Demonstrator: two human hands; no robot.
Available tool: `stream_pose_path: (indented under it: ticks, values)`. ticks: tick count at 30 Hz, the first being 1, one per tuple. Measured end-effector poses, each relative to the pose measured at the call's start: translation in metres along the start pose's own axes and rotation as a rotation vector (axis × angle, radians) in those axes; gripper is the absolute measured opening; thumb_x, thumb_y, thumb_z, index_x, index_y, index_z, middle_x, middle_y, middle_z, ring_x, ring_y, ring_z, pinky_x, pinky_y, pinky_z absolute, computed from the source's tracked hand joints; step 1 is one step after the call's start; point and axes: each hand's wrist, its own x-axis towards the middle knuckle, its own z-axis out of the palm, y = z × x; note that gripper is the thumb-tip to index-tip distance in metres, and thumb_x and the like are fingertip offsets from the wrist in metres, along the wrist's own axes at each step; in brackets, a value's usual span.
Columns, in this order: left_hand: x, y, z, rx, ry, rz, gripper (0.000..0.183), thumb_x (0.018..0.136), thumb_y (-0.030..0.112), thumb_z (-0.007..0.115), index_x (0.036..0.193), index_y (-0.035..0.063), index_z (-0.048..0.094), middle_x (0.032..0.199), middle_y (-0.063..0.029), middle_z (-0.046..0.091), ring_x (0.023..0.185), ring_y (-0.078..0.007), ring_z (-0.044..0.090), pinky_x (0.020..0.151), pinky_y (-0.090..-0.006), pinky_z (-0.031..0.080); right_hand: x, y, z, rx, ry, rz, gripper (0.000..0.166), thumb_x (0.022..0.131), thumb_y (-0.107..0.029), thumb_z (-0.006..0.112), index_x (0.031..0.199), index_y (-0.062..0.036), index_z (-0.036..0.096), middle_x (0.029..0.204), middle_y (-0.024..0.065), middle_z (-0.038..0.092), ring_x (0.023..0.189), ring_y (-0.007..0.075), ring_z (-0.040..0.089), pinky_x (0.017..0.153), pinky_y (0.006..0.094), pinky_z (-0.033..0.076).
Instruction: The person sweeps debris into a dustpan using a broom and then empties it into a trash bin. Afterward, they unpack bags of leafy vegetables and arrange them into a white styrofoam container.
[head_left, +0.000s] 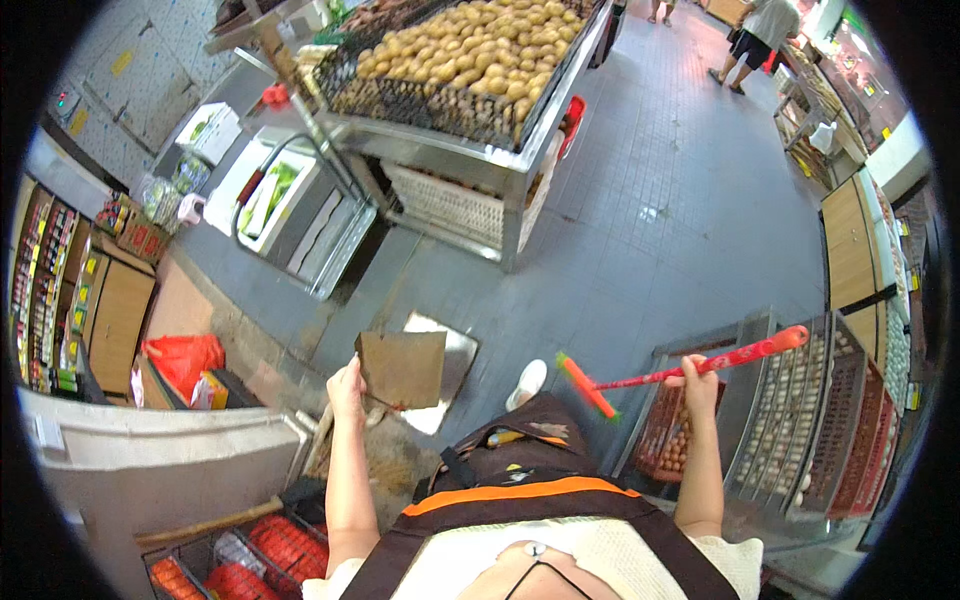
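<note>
In my left hand (346, 388) is the edge of a flat brown panel (405, 367), perhaps cardboard, held out over the floor. Behind it lies a pale, shiny square plate (459, 352) set on or in the floor. My right hand (697, 382) grips the red patterned handle of a broom (652, 377). The broom's orange head (589, 386), edged with green bristles, hangs to the right of my white shoe (529, 382). I wear a dark apron (517, 491) with an orange band.
Potatoes (480, 52) fill a black crate on a metal stand (517, 176) ahead. A flatbed trolley (330, 255) carries a white box (262, 199) of greens. Egg racks (787, 412) stand close on my right. Red net bags (289, 547) sit lower left. A person (765, 37) walks far off.
</note>
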Motion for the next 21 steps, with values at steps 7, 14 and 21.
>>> stream_pose_path:
  ticks: [7,14,21]
  values:
    - [0.089,0.039,0.028,0.046,0.253,0.094,0.035,0.080,0.024,0.056,0.053,0.0075,0.041,0.044,-0.0003,0.037,0.038,-0.0095,0.034,0.038,-0.0245,0.029,0.082,0.001,0.035,-0.770,-0.148,-0.420,0.011,0.076,-0.011,0.058,0.076,-0.0005,0.054,0.064,0.0072,0.054,0.058,0.0162,0.055,0.054,0.0306,0.044]
    - [0.084,0.042,-0.048,-0.138,0.566,0.044,0.029,0.078,0.022,0.058,0.056,0.0047,0.048,0.043,0.0008,0.037,0.037,-0.0088,0.034,0.039,-0.0243,0.028,0.106,-0.055,0.174,-0.621,-0.587,-0.329,0.011,0.074,-0.009,0.059,0.075,-0.0004,0.053,0.062,0.0047,0.048,0.059,0.0128,0.046,0.057,0.0270,0.039]
    - [0.081,0.078,-0.163,-0.471,0.636,0.174,0.034,0.081,0.018,0.053,0.053,0.0110,0.036,0.044,0.0041,0.026,0.037,-0.0078,0.023,0.040,-0.0247,0.023,0.051,-0.122,0.372,-0.634,-0.855,-0.458,0.012,0.072,-0.007,0.060,0.068,-0.0022,0.050,0.056,0.0057,0.050,0.050,0.0136,0.047,0.050,0.0264,0.039]
